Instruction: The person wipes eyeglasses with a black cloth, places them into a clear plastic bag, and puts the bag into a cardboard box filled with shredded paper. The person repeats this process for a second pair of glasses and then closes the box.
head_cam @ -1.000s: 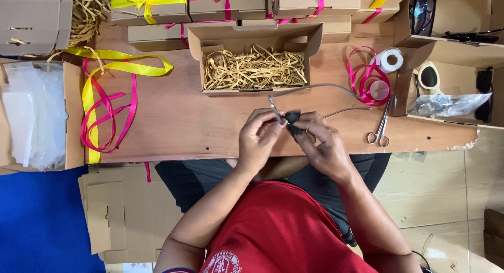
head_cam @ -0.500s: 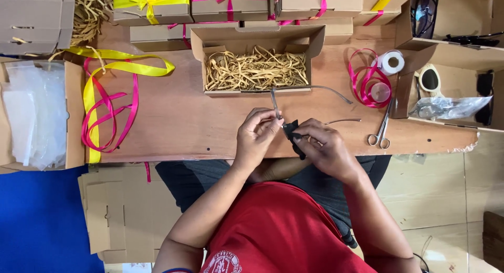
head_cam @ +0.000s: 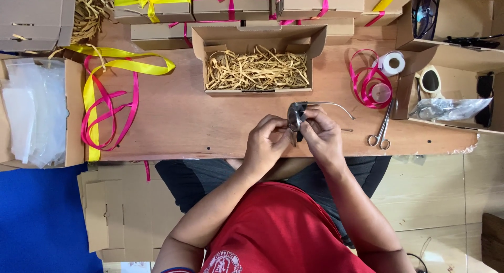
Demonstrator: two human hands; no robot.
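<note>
Both of my hands hold a pair of dark-lensed glasses with thin metal arms (head_cam: pixel 295 115) over the wooden table (head_cam: pixel 210 126). My left hand (head_cam: pixel 266 142) pinches the lens side from the left. My right hand (head_cam: pixel 321 134) grips the frame from the right, and one thin arm of the glasses sticks out to the right. Just beyond my hands stands an open cardboard box (head_cam: pixel 257 60) filled with tan shredded paper.
Yellow and pink ribbons (head_cam: pixel 105 105) lie at the left. A pink ribbon coil (head_cam: pixel 370 84), a white tape roll (head_cam: pixel 392 63) and scissors (head_cam: pixel 382 131) lie at the right. Ribbon-tied boxes (head_cam: pixel 231 2) line the far edge. Bins with other glasses (head_cam: pixel 446 100) stand far right.
The glasses have turned in my hands; the thin arm now points to the right. My hands shifted slightly up and right.
</note>
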